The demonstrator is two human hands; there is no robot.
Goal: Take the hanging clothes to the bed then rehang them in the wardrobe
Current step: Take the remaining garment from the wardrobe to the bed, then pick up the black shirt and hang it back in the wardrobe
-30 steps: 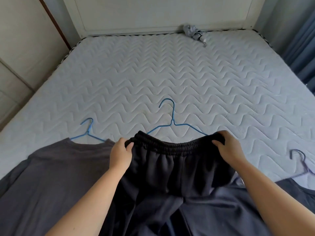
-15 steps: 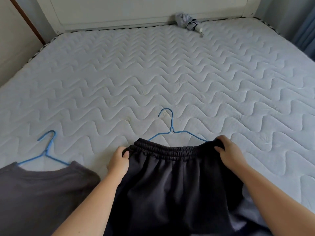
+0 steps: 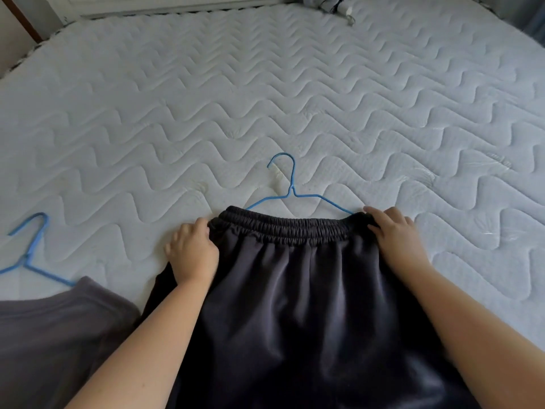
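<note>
Forearms enter from the lower edge and end at the two hands, which lie at opposite ends of an elastic waistband [image 3: 283, 228]. The left hand [image 3: 191, 255] grips the left end with curled fingers; the right hand [image 3: 395, 237] curls its fingers over the right corner, thumb hidden. Between and below the hands lie the dark trousers [image 3: 295, 305], spread flat on the bed [image 3: 295, 98]. Holding both ends probably keeps the waist taut and square for fitting to a hanger.

Just beyond the hands, a blue hanger [image 3: 292, 188] lies on the mattress, its arms running under the waistband, its hook pointing away. This position suggests the rehanging step is being prepared.

Left of the left hand, a grey garment [image 3: 59, 335] lies with a second blue hanger [image 3: 34, 245] emerging from its collar, apparently waiting its turn.

Far beyond the hands, at the head of the bed, sits a small grey bundle [image 3: 333, 1], too cropped to identify. No wardrobe is in view.
</note>
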